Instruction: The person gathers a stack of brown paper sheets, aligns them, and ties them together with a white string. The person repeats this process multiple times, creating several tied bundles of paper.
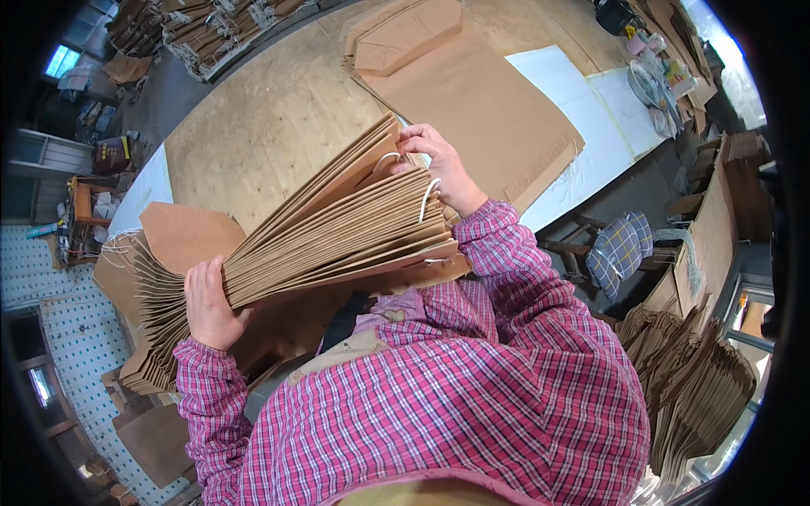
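A thick stack of flat brown paper bags [337, 228] lies tilted across the near side of the table, its layers fanned apart. My left hand [213, 304] is wrapped over the stack toward its left end, fingers on top and thumb below. At the right end, my right hand [440, 164] has its fingers curled at the opening between the upper bags and the rest. A white cord handle [429, 199] hangs out beside my right wrist, and another white loop [386, 158] shows inside the gap. My right fingertips are partly hidden behind the paper.
A wooden tabletop [270, 118] stretches beyond the stack. Large flat brown bags [481, 93] lie on it, partly over a white sheet [548, 76]. To the right stands a chair with a checked cushion [620, 249]. More bag stacks [692, 384] sit at the lower right.
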`<state>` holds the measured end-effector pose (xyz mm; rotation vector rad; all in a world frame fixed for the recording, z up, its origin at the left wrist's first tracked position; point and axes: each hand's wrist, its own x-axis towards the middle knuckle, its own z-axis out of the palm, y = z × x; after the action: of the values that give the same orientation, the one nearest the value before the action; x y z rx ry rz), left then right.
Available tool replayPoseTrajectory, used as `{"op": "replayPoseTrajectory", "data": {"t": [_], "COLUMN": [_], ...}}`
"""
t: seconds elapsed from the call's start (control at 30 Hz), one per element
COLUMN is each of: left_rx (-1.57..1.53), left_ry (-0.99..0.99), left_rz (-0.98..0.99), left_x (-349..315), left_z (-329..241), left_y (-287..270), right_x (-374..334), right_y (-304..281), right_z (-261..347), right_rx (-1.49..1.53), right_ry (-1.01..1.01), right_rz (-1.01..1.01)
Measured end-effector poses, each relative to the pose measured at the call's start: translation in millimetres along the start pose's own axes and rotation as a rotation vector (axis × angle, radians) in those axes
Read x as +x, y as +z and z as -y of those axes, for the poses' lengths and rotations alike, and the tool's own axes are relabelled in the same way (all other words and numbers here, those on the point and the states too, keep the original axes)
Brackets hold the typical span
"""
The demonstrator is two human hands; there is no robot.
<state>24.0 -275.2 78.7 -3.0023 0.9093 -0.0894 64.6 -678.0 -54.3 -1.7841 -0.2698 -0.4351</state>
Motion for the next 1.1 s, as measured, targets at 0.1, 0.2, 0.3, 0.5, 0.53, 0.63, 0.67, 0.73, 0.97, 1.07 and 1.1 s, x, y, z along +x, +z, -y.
{"op": "replayPoseTrajectory", "data": {"t": [0.1,0.2,0.3,0.5,0.53,0.63,0.67,0.73,0.97,1.07,1.1], "left_rx": [-0.005,-0.018,-0.004,0.000,-0.008,-0.026,-0.028,-0.036,-0.056,-0.072,-0.080], "left_ry": [-0.003,-0.011,-0.004,-0.005,-0.024,-0.053,-0.047,-0.033,0.008,0.048,0.056], "left_rz": [0.004,0.018,0.009,0.001,0.028,0.066,0.053,0.020,-0.012,-0.027,-0.026], "left_x": [-0.3,-0.6,-0.7,-3.0,-3.7,-4.6,-4.3,-2.8,4.4,5.9,6.0], "left_z": [-0.2,-0.2,0.0,2.6,3.4,6.8,7.7,9.0,7.6,7.9,8.3], "left_y": [-0.2,-0.1,0.7,3.6,4.2,6.4,7.2,8.7,5.9,4.9,5.1], "right_x": [-0.1,0.9,0.6,-6.5,-7.3,-5.9,-4.8,-2.4,-14.5,-10.6,-8.5], "right_y": [1.9,3.5,3.0,0.0,-0.3,-2.8,-4.6,-9.5,-3.4,-4.2,-9.1], "right_z": [-2.7,-6.3,-7.7,-6.7,-5.9,-1.4,1.5,9.4,40.2,57.2,67.6], "right_rx": [0.062,-0.024,0.288,-0.028,-0.016,0.002,0.005,0.163,0.330,0.532,0.535], "right_ry": [0.034,-0.049,0.147,0.010,0.043,0.098,0.129,0.230,0.296,0.356,0.341], "right_rz": [-0.017,-0.011,0.043,-0.052,-0.044,-0.051,-0.030,-0.016,0.183,-0.056,-0.102]}}
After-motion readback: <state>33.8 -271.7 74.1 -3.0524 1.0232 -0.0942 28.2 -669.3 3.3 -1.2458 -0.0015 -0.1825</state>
